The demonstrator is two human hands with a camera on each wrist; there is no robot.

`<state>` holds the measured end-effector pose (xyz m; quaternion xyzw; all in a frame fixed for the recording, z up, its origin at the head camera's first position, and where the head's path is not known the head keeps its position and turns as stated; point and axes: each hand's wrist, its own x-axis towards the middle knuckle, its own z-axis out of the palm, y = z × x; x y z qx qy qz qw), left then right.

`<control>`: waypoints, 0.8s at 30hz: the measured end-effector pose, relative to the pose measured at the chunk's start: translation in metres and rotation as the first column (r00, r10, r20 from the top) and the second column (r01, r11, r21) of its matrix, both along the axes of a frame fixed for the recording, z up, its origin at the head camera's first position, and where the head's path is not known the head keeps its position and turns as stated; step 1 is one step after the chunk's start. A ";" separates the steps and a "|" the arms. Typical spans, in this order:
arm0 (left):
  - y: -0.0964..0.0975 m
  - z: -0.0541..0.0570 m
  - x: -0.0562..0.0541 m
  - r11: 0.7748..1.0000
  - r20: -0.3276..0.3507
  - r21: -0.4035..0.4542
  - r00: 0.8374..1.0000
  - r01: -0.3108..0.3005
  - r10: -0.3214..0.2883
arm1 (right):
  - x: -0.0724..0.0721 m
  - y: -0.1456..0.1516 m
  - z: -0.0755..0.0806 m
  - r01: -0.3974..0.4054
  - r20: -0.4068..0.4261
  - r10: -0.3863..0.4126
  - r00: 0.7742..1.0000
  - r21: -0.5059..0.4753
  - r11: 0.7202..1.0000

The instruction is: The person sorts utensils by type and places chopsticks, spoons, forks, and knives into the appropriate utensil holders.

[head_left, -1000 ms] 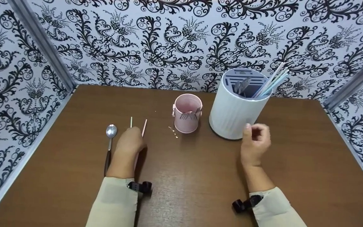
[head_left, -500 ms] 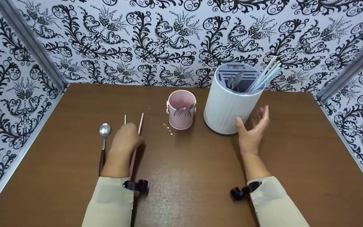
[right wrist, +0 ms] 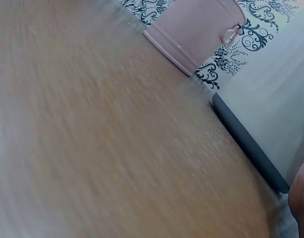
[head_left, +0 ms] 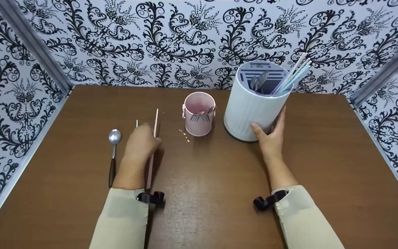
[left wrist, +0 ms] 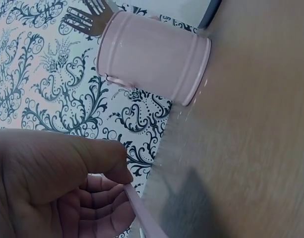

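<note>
My left hand (head_left: 140, 143) pinches a pink chopstick (head_left: 151, 169) between thumb and fingertips; the left wrist view shows the thumb over the stick (left wrist: 141, 210). Past the knuckles pokes the pale green tip of another thin stick (head_left: 137, 122), the rest of it hidden by the hand. My right hand (head_left: 271, 138) holds the lower right side of a white utensil holder (head_left: 254, 112), thumb across the front and fingers along the side. Spoons (head_left: 258, 81) and several pastel chopsticks (head_left: 294, 76) stand in the holder's slotted grey top.
A pink bucket-shaped cup (head_left: 199, 126) with forks (head_left: 200, 117) in it stands left of the holder. Small pale crumbs (head_left: 184, 135) lie beside it. A dark-handled spoon (head_left: 113, 157) lies left of my left hand. Patterned walls (head_left: 185, 45) enclose the wooden table (head_left: 212, 193).
My right hand has opened out from a loose curl and come against the utensil holder. Under my left hand, the pink chopstick has shifted forward and its length now shows.
</note>
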<state>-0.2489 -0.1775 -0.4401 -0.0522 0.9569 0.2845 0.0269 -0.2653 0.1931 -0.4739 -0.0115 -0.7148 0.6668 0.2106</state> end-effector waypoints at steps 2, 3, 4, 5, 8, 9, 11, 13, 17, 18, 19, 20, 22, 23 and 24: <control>0.002 0.002 -0.001 1.000 -0.022 0.025 1.000 -0.005 0.006 | -0.001 0.000 0.001 -0.005 0.014 0.005 1.000 0.001 1.000; 0.003 0.002 -0.001 0.999 -0.030 0.042 0.999 -0.009 0.010 | -0.001 -0.001 0.001 -0.007 0.020 0.007 1.000 -0.004 1.000; 0.004 0.002 -0.001 0.998 -0.040 0.058 0.999 -0.011 0.013 | -0.002 -0.001 0.001 -0.010 0.022 0.010 1.000 -0.012 1.000; 0.005 0.002 -0.001 0.997 -0.046 0.079 0.999 -0.009 0.013 | -0.004 0.000 -0.002 -0.010 0.020 0.011 1.000 -0.018 1.000; 0.008 0.003 -0.001 0.991 -0.067 0.134 0.998 0.001 0.008 | -0.012 0.006 -0.015 -0.011 0.009 0.011 1.000 -0.029 1.000; 0.010 0.004 -0.001 0.988 -0.067 0.153 0.998 0.004 0.007 | -0.014 0.008 -0.019 -0.010 0.002 0.010 1.000 -0.031 0.999; 0.012 0.008 0.000 0.983 -0.068 0.182 0.998 0.010 0.002 | -0.019 0.012 -0.027 -0.003 -0.011 0.002 1.000 -0.030 1.000; 0.014 0.012 0.001 0.979 -0.068 0.203 0.998 0.008 0.006 | -0.019 0.012 -0.028 -0.002 -0.014 0.001 1.000 -0.034 0.999; 0.019 0.018 0.002 0.971 -0.095 0.237 0.995 0.004 0.019 | -0.019 0.010 -0.028 -0.002 -0.012 0.001 1.000 -0.049 0.999; 0.020 0.020 0.003 0.969 -0.105 0.247 0.994 0.005 0.022 | -0.019 0.010 -0.027 -0.006 -0.016 0.005 1.000 -0.057 0.998; 0.021 0.022 0.003 0.967 -0.117 0.256 0.993 0.007 0.024 | -0.019 0.010 -0.027 -0.011 -0.021 0.009 1.000 -0.066 0.998; 0.022 0.024 0.004 0.964 -0.129 0.264 0.991 0.009 0.026 | -0.020 0.009 -0.026 -0.014 -0.026 0.012 1.000 -0.074 0.997; 0.025 0.030 0.006 0.957 -0.152 0.289 0.988 0.012 0.034 | -0.019 0.008 -0.024 -0.026 -0.032 0.023 0.999 -0.088 0.996; 0.026 0.033 0.007 0.953 -0.164 0.301 0.986 0.011 0.040 | -0.019 0.007 -0.021 -0.033 -0.037 0.029 0.999 -0.095 0.995; 0.028 0.036 0.009 0.948 -0.177 0.317 0.983 0.009 0.050 | -0.016 0.005 -0.017 -0.035 -0.033 0.032 0.999 -0.095 0.995</control>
